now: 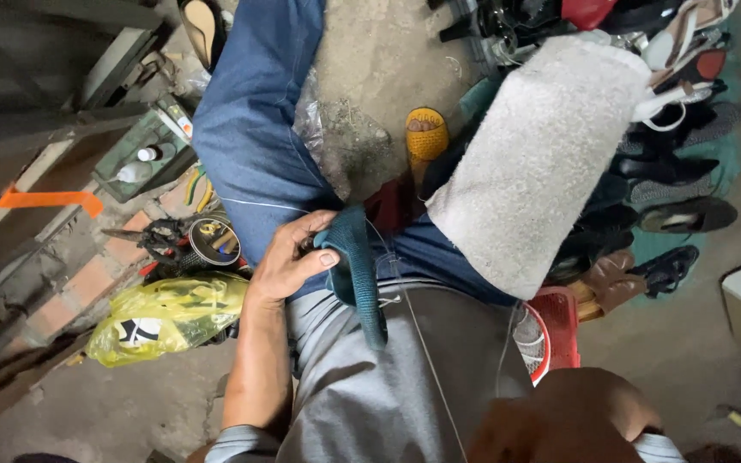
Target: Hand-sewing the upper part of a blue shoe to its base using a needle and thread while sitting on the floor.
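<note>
L hand (pixel 289 261) pinches a teal strap (pixel 355 266) w/ thumb on top, on the lap by the blue-jeaned thigh (pixel 250 120). R hand (pixel 563 420), blurred at bottom edge, looks clenched on a thin thread (pixel 426 351) running up to the strap. 1 yellow plastic bag (pixel 165 313) lies on the ground beside the L forearm.

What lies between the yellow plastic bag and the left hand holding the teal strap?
In the head view, only the round tin lies between the yellow bag and left hand.
</note>
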